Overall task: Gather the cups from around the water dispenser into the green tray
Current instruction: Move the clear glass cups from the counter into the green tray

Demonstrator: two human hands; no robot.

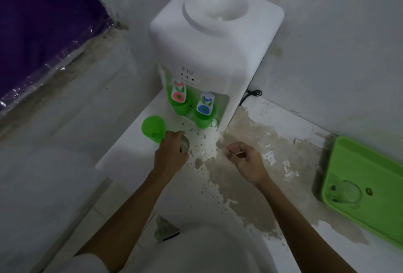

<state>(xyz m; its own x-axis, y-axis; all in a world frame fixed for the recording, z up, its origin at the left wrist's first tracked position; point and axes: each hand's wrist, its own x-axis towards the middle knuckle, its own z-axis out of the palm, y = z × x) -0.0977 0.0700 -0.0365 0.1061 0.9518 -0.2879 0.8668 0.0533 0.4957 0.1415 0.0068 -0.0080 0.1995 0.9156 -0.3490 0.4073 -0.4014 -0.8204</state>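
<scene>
A white water dispenser (pixel 209 54) stands in the corner on a white ledge. Two green cups sit under its taps: one (pixel 180 107) under the red tap, one (pixel 204 117) under the blue tap. A clear glass (pixel 214 123) stands beside the right one. Another green cup (pixel 153 128) stands on the ledge, left of the taps. My left hand (pixel 171 152) is closed around a clear glass cup (pixel 185 143) next to that green cup. My right hand (pixel 246 161) pinches a thin stick (pixel 236 153). The green tray (pixel 368 163) lies at the right with a clear glass cup (pixel 349 191) in it.
The ledge surface (pixel 239 174) has peeling paint and brown patches. A black cord (pixel 250 95) runs behind the dispenser. A purple plastic-wrapped surface (pixel 43 21) fills the upper left. A small packet (pixel 163 227) lies on the floor below the ledge edge.
</scene>
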